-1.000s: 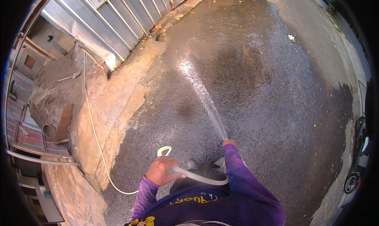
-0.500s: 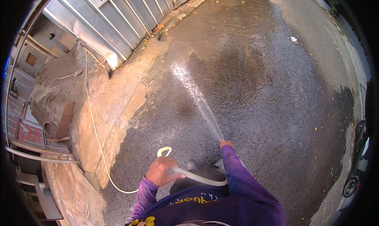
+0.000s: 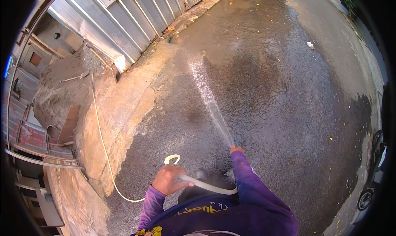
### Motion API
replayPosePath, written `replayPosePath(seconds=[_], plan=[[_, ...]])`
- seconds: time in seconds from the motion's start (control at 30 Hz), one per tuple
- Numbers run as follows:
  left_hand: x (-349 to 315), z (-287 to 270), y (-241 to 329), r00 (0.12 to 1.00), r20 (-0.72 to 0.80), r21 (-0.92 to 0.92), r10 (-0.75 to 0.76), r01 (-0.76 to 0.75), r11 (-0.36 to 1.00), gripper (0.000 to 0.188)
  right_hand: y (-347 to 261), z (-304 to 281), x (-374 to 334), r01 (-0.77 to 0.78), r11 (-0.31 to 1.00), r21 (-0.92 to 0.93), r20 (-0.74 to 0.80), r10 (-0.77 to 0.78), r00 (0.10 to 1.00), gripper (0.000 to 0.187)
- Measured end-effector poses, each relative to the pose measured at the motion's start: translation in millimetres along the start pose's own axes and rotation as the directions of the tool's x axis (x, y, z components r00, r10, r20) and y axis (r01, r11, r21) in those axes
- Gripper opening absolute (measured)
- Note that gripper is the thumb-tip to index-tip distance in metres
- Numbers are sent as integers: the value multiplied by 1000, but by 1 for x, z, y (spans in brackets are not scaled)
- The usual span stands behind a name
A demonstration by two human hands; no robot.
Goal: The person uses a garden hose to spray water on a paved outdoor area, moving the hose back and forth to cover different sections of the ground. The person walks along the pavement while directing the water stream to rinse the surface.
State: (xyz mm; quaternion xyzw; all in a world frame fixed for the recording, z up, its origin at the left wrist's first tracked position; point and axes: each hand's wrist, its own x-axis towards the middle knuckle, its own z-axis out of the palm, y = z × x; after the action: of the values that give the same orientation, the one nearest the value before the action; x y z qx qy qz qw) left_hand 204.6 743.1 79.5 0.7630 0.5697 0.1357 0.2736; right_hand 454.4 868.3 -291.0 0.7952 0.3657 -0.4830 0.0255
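Where left hand (image 3: 167, 179) grips, hose (image 3: 212, 188) — pale, smoothly curved.

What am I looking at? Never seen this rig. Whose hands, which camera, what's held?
No robot: these are a person's own bare hands. The camera is the left of two fisheyes worn on the head, looking down, so straight edges bend near the rim. The left hand grips a pale hose, which curves toward the right sleeve. Water shoots forward from the right hand, which appears to hold the hose's end, hidden from view. On the wet road lies a white scrap. At left, a long-handled tool lies on a dirt heap near a metal fence.
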Motion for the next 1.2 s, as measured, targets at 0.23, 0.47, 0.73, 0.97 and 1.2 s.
replayPosePath(seconds=[0.23,0.47,0.73,0.97,1.2], plan=[[-1,-3,-1,1000,-16,-9,-1,1,1000,42,0,15,-8,16,1000,-9,-15,-16,1000,62],[-8,-6,-5,999,-28,-7,-17,16,1000,43,-16,19,-10,-2,1000,19,-68,3,998,60],[-18,-10,-15,998,-52,10,-19,20,1000,43,-28,19,-16,-21,997,69,-110,29,993,56],[-26,-16,-24,999,-54,-4,-7,7,1000,41,-20,42,-4,-22,994,103,-159,38,987,57],[-38,-21,-28,998,-65,-26,-16,14,1000,39,-28,45,-12,-44,992,116,-144,61,988,62]])
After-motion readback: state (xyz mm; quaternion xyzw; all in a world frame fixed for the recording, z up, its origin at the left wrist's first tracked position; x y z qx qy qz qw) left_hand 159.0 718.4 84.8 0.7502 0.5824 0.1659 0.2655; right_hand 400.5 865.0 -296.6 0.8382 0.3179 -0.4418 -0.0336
